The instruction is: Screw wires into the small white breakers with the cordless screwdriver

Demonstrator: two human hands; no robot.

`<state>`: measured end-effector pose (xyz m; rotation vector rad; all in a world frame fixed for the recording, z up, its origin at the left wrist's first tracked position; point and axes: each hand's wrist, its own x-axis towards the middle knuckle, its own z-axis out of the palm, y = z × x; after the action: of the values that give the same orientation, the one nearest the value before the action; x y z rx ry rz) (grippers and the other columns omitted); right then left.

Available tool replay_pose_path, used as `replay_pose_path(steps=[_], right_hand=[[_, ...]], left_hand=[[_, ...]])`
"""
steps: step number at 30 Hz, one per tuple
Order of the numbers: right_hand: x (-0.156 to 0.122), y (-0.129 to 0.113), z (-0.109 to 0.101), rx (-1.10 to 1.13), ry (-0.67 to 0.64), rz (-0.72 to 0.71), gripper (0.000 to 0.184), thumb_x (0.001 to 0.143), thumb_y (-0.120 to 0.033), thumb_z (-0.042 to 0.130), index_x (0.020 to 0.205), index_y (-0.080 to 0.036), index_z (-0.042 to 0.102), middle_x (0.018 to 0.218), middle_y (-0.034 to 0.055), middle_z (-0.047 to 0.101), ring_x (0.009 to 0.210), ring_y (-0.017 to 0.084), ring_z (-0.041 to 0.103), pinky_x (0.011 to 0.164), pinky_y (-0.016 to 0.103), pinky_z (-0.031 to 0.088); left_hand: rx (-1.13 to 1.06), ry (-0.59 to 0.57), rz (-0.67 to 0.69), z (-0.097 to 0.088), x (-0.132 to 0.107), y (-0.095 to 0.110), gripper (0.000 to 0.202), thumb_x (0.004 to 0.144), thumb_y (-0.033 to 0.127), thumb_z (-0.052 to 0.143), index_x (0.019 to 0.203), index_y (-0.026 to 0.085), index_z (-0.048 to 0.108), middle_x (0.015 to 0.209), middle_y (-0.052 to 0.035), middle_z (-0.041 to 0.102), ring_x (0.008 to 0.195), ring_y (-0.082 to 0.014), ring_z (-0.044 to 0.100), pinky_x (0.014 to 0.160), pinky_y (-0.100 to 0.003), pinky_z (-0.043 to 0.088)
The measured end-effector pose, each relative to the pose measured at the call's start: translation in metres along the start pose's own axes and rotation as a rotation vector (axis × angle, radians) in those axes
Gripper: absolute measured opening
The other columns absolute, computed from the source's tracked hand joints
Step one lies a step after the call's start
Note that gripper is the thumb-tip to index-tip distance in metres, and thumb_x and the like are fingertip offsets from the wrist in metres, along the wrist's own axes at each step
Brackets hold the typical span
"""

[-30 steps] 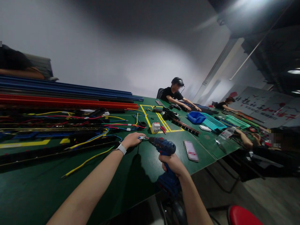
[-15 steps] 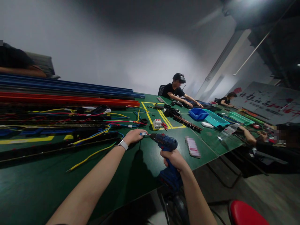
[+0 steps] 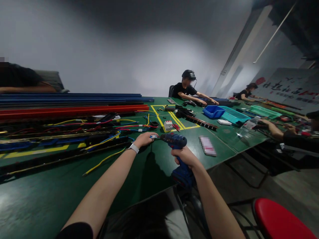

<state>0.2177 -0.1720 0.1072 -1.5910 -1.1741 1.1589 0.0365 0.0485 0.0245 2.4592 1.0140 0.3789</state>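
My right hand (image 3: 185,156) is wrapped round the handle of a blue cordless drill (image 3: 176,141), which points left. Between the fingertips of my left hand (image 3: 144,139) is a small white-and-blue connector block (image 3: 154,136). The drill's bit end is at or very near this block; whether they touch I cannot make out. Just beyond the drill, a white circuit breaker (image 3: 168,125) with red marks stands on the green table (image 3: 129,181). Short red wires (image 3: 176,127) lie beside it. A loose yellow wire (image 3: 103,161) is left of my left wrist.
Long blue and red rails (image 3: 74,111) and wired strips fill the left side. A blue bin (image 3: 213,112), a teal tray (image 3: 235,115) and a phone-like object (image 3: 207,145) lie to the right. Co-workers sit around the table. A red stool (image 3: 281,217) stands at lower right.
The camera view has levelled and shifted slightly. Both hands keep their holds, and the drill and the connector block stay close together as before.
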Motion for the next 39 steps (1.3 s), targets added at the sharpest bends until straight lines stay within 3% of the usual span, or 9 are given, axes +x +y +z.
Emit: replay_pose_path(steps=[10, 18, 24, 30, 39], right_hand=[[-0.001, 0.001, -0.002, 0.041, 0.011, -0.062, 0.015, 0.064, -0.016, 0.059, 0.068, -0.02, 0.046, 0.045, -0.0067, 0.043, 0.035, 0.01, 0.046, 0.034, 0.021, 0.029], [-0.007, -0.003, -0.002, 0.043, 0.004, -0.057, 0.01, 0.064, -0.014, 0.056, 0.066, -0.019, 0.048, 0.042, -0.0053, 0.046, 0.035, 0.01, 0.046, 0.035, 0.02, 0.029], [-0.007, -0.004, -0.002, 0.081, 0.026, -0.041, 0.014, 0.064, -0.013, 0.057, 0.076, -0.018, 0.051, 0.044, -0.0064, 0.049, 0.036, 0.01, 0.048, 0.037, 0.019, 0.031], [-0.008, -0.006, -0.003, 0.072, 0.02, -0.028, 0.011, 0.065, -0.014, 0.056, 0.073, -0.019, 0.049, 0.04, -0.007, 0.046, 0.035, 0.01, 0.046, 0.036, 0.02, 0.03], [-0.006, -0.005, -0.005, 0.069, -0.001, -0.015, 0.015, 0.065, -0.014, 0.055, 0.079, -0.018, 0.05, 0.042, -0.008, 0.046, 0.036, 0.01, 0.046, 0.037, 0.019, 0.031]], left_hand=[[0.012, 0.0, -0.012, 0.001, -0.001, 0.008, 0.051, 0.079, 0.022, 0.054, 0.129, 0.033, 0.059, 0.128, 0.0011, 0.063, 0.111, -0.0211, 0.059, 0.096, -0.029, 0.044], [0.044, 0.011, -0.009, 0.001, -0.002, 0.014, 0.049, 0.081, 0.024, 0.053, 0.128, 0.035, 0.058, 0.129, 0.0037, 0.063, 0.112, -0.021, 0.06, 0.096, -0.03, 0.045], [0.023, 0.009, 0.016, 0.0, -0.001, 0.015, 0.047, 0.082, 0.022, 0.052, 0.127, 0.035, 0.059, 0.128, 0.0032, 0.063, 0.111, -0.0204, 0.06, 0.096, -0.031, 0.045], [0.059, -0.013, -0.022, -0.001, 0.0, 0.016, 0.048, 0.083, 0.023, 0.053, 0.129, 0.034, 0.058, 0.125, 0.0006, 0.065, 0.112, -0.0229, 0.06, 0.095, -0.034, 0.046], [-0.058, 0.022, -0.051, -0.002, -0.002, 0.021, 0.045, 0.079, 0.022, 0.057, 0.122, 0.03, 0.064, 0.12, 0.0009, 0.067, 0.112, -0.0209, 0.059, 0.099, -0.031, 0.043]])
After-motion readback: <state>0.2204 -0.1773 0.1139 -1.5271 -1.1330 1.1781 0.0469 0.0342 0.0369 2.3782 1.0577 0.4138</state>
